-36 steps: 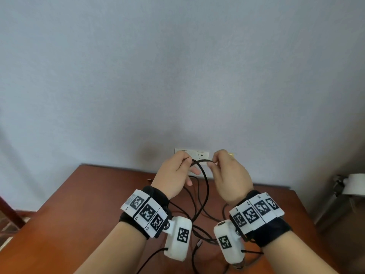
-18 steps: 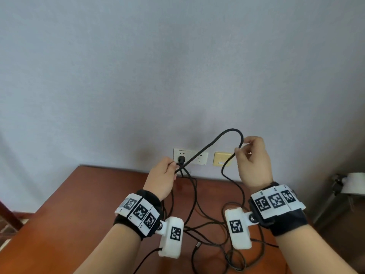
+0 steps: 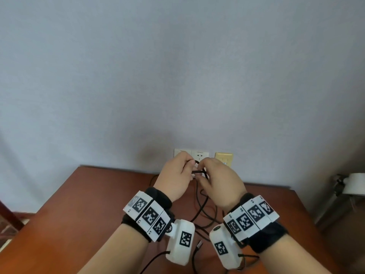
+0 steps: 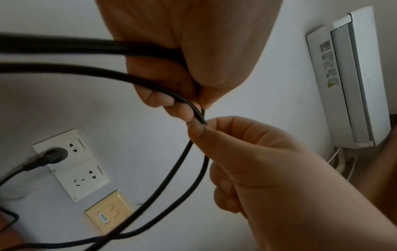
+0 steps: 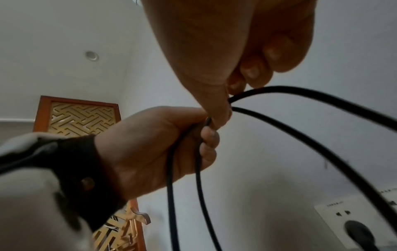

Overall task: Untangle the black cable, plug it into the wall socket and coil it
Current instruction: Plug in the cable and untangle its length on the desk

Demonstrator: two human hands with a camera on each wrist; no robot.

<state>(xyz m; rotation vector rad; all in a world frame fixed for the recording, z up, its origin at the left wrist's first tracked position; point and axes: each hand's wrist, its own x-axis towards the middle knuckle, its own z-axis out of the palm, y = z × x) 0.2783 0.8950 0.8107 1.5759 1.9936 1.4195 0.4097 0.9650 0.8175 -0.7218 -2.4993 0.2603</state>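
Hands meet just in front of the wall sockets, at roughly 12 o'clock from the table's (image 3: 94, 204) centre. Left hand (image 3: 175, 175) has fingers curled round gathered strands of the black cable (image 3: 199, 172); the left wrist view shows two strands running through its fist and out toward 9 o'clock. Right hand (image 3: 219, 182) pinches the same cable between thumb and forefinger, right against the left hand's fingertips (image 4: 182, 112), touching them. From the pinch two strands drop toward 6 o'clock and curve away.

Plug (image 4: 53, 155) is seated in the upper wall socket (image 4: 64, 149), at 8 o'clock in the left wrist view; its lead exits toward 8 o'clock. Second white socket (image 4: 83, 180) sits directly beside it with nothing in it, and a yellowish wall plate (image 4: 109, 212) is next along. In the right wrist view the plug shows at 5 o'clock, partly cut off by the frame edge.

Slack cable lies in loose loops on the brown table below and between the wrists, at 6 o'clock from the hands. A loose connector end (image 3: 199, 244) rests on the table between the two wrist cameras.

White air-conditioner unit (image 4: 352, 76) on the wall at 2 o'clock in the left wrist view. Lattice door panel (image 5: 81, 117) at 9 o'clock in the right wrist view.
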